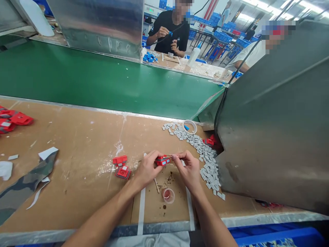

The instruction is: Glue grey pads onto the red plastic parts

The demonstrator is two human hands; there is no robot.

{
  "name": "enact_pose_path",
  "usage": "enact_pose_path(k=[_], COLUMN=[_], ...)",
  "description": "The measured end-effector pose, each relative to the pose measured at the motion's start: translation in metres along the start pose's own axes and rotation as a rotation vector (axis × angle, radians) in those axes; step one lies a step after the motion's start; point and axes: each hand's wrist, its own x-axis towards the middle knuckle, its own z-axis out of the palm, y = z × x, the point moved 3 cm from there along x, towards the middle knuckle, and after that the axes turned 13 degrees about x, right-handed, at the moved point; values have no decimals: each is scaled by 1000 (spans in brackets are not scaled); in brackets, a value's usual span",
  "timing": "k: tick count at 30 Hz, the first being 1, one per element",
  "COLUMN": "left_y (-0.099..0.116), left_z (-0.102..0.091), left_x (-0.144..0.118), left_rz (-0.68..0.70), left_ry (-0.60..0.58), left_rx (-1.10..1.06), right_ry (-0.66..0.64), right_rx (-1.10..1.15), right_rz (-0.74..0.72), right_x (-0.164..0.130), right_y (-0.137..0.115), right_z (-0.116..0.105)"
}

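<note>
Forearms are reaching in from the bottom edge over a brown cardboard mat (pixel 154 206) taped to the workbench (pixel 77 144). Left hand (pixel 147 169) is pinching a small red plastic part (pixel 162 160) between thumb and fingertips, holding it just above the mat. Right hand (pixel 189 169) is gripping a thin wooden stick (pixel 168 157) whose tip is touching the top of the red part; both hands are meeting at that part, nearly touching.

Below the hands, a small clear cup (pixel 168 195) with reddish contents is sitting on the mat, with a second stick (pixel 156 185) lying just beside it. No readable writing is showing on any item.

Left of the left hand, two more red parts (pixel 122 167) are lying close together. To the right, a heap of small grey tiles (pixel 203 154) is trailing along a grey metal housing (pixel 269 137), with a white tape roll (pixel 190 126) at its far end. Camouflage fabric (pixel 23 185) is lying at far left, near more red pieces (pixel 14 119). Beyond the green conveyor belt (pixel 102 79), a person in a black shirt (pixel 169 31) is working at the opposite bench.
</note>
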Motion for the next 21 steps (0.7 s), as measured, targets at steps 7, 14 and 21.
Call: enact_pose_path(k=[7,14,21], left_y=[0,0,-10], left_z=[0,2,12], left_x=[-1,-2,-5], left_rz=[-66,-121,-96], left_ry=[-21,-83,-55], left_rx=[53,11,-102], right_ry=[-12,17,-13], right_rx=[-26,-47,-24], right_rz=[-57,-88,-154], right_x=[2,-1,4], right_y=[-8,3,0], right_z=[3,2,3])
